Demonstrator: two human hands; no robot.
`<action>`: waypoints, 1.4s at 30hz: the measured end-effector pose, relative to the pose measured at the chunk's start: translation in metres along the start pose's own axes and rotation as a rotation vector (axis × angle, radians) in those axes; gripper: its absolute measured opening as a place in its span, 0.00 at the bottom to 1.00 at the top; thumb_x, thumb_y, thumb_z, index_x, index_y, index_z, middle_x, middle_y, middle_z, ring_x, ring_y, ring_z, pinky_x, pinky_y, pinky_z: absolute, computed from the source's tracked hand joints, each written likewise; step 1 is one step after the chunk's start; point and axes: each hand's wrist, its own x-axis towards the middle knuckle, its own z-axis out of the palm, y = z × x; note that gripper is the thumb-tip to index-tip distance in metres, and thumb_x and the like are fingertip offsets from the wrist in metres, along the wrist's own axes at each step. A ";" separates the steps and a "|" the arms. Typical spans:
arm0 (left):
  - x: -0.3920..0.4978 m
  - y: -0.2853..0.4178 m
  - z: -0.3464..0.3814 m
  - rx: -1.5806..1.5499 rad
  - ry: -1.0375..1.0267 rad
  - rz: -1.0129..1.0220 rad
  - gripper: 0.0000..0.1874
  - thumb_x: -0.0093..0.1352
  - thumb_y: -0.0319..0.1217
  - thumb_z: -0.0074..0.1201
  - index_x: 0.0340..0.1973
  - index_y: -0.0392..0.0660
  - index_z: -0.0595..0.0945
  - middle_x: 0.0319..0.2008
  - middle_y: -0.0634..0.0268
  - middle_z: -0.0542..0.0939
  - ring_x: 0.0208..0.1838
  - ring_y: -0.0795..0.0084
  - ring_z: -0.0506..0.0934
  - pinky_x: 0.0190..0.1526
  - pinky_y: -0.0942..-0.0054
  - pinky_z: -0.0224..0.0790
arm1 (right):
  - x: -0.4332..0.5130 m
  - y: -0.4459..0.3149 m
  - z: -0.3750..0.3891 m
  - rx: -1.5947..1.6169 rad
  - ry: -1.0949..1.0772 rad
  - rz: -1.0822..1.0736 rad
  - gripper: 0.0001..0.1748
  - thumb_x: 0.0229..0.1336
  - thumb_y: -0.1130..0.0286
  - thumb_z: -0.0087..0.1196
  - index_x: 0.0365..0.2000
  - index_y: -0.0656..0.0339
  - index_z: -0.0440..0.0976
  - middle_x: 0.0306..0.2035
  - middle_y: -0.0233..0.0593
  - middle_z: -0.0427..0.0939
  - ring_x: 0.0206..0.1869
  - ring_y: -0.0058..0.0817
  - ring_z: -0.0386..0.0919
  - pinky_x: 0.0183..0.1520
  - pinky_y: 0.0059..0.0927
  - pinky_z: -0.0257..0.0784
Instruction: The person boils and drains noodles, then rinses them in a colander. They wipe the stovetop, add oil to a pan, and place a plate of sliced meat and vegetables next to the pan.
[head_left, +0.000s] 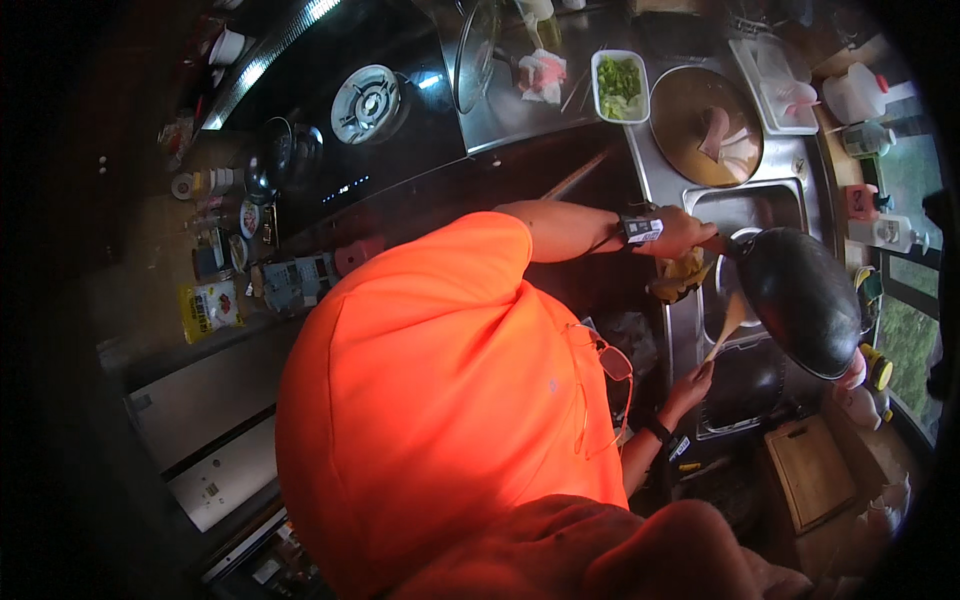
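My left hand (671, 234) grips the handle of a dark wok (806, 300), which is steeply tilted over the double-basin steel sink (739, 424). In my right hand (694, 386) is a wooden spatula (727, 334), its blade close to the wok's near side. Partly hidden behind the wok and spatula, a round metal vessel (724, 281) sits in the sink basin. A crumpled yellow-brown cloth (679, 279) hangs at the sink's front edge, just below my left hand. What the wok contains cannot be seen.
Left of the sink are a round brown board or lid (675, 142), a white tub of green leaves (621, 86) and a gas burner (367, 105). Bottles (889, 232) line the window side. A wooden cutting board (810, 476) lies right of the sink.
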 end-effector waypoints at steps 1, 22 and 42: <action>-0.001 0.000 -0.001 0.003 -0.037 -0.008 0.14 0.63 0.30 0.55 0.42 0.43 0.73 0.30 0.52 0.82 0.33 0.43 0.83 0.32 0.48 0.75 | 0.004 0.004 0.001 0.027 -0.013 0.044 0.21 0.72 0.74 0.44 0.59 0.76 0.70 0.55 0.63 0.77 0.57 0.51 0.77 0.61 0.41 0.69; 0.008 0.019 -0.008 -0.700 -0.352 -0.479 0.10 0.67 0.28 0.54 0.41 0.37 0.75 0.21 0.62 0.77 0.18 0.69 0.75 0.22 0.67 0.69 | -0.044 0.017 0.001 1.049 -0.056 0.457 0.23 0.76 0.64 0.43 0.64 0.65 0.69 0.35 0.32 0.78 0.30 0.18 0.74 0.33 0.20 0.70; 0.014 0.018 -0.012 -0.771 -0.324 -0.517 0.07 0.68 0.27 0.53 0.38 0.39 0.73 0.19 0.67 0.75 0.15 0.76 0.72 0.19 0.72 0.65 | -0.035 0.005 -0.004 0.397 0.258 0.052 0.22 0.74 0.68 0.46 0.63 0.65 0.68 0.47 0.48 0.79 0.50 0.44 0.79 0.51 0.41 0.73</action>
